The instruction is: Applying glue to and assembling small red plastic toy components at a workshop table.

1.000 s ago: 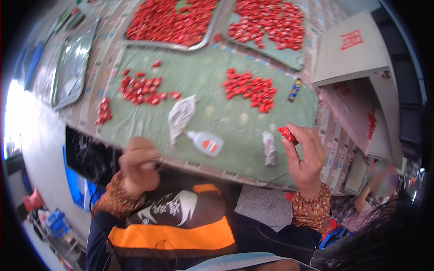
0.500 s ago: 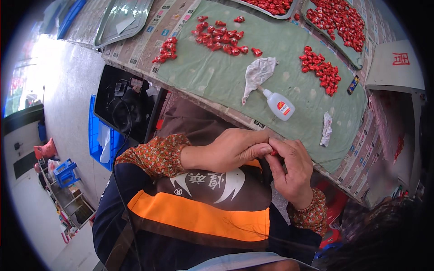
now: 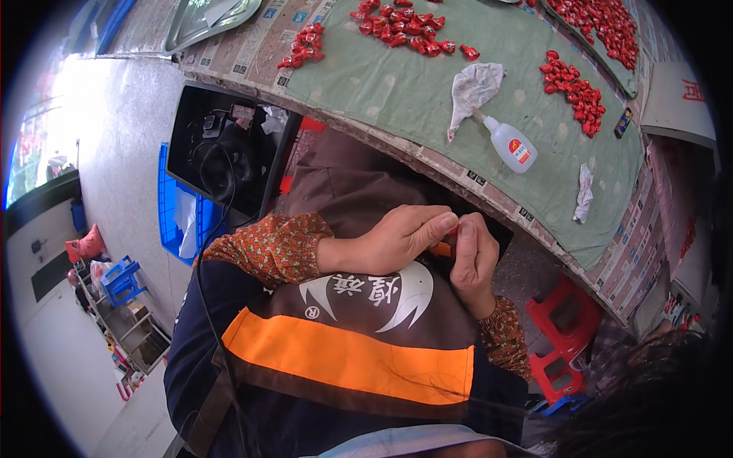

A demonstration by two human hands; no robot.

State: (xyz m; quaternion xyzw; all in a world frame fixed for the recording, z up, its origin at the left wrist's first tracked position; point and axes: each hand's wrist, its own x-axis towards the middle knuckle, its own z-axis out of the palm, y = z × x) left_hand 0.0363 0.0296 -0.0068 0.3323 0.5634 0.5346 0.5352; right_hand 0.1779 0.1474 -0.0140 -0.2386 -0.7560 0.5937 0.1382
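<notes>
In front of my apron, close to the body and short of the table edge, my two hands meet at the fingertips. Between them shows a sliver of a small glossy red piece (image 3: 453, 230), mostly hidden. My left hand (image 3: 405, 238) pinches it with thumb and forefinger. From the other side, the closed fingers of my right hand (image 3: 475, 256) press on it. Similar red pieces lie on the green cloth (image 3: 382, 91) in a heap (image 3: 401, 29), a smaller group (image 3: 304, 47) at the left and another cluster (image 3: 574, 91) at the right.
A white squeeze bottle (image 3: 511, 145) lies beside a crumpled white cloth (image 3: 473, 90). Further right are a twisted tissue (image 3: 584, 195) and a small dark tube (image 3: 623, 123). More red pieces fill a tray (image 3: 631, 85) at the back. Left of my knees sits a black bin (image 3: 183, 145); red stools (image 3: 565, 317) stand right.
My hands have drawn back from the table edge toward my body, still pinching the red piece. The view has shifted, so the table sits higher and further right.
</notes>
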